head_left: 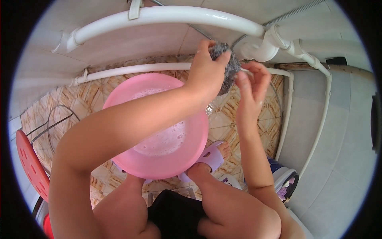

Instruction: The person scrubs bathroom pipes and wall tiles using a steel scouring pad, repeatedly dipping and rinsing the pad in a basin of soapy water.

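Note:
Beyond the far right rim of a pink basin, my left hand grips a dark grey, fuzzy, wet-looking piece; whether it is a cloth or a slipper cannot be told. The fingers of my right hand are closed in a pinch at its right edge, on a thin white strip. Sudsy water lies in the basin, partly hidden by my left forearm, which crosses above it.
White pipes run along the wall, with a lower pipe near the patterned tile floor. A red stool top with holes stands left. At right is a bin. My feet wear lavender sandals beside the basin.

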Demonstrator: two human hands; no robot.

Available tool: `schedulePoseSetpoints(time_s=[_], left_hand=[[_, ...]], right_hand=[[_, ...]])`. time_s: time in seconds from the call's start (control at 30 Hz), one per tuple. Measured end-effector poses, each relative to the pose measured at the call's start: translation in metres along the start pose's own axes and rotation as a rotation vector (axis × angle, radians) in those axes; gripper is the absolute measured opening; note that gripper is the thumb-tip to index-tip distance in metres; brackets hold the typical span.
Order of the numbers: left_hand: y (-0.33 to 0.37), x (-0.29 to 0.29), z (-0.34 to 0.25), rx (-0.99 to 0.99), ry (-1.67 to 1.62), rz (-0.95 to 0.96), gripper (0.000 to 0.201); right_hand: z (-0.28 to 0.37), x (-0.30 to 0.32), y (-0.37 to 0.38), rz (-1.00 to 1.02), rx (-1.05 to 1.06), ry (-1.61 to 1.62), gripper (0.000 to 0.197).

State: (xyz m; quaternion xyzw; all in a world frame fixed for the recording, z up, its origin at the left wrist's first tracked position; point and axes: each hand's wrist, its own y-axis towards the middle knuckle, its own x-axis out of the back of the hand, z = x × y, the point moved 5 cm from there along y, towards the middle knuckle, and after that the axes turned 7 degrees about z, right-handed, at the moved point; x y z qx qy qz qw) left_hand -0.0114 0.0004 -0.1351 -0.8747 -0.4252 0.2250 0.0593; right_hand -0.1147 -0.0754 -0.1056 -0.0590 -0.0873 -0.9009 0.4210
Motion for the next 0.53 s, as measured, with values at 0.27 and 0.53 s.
schedulePoseSetpoints(time_s=[0.27, 0.53], left_hand=[[-0.01, -0.011, -0.005, 0.04, -0.153, 0.325, 0.034], [0.028, -0.021, -0.015, -0.159, 0.174, 0.598, 0.048]], right_hand=[[0.012, 0.004, -0.001, -0.094, -0.017, -0.299, 0.04], [0.014, 0.014, 0.023, -0.16, 0.08, -0.445, 0.049]])
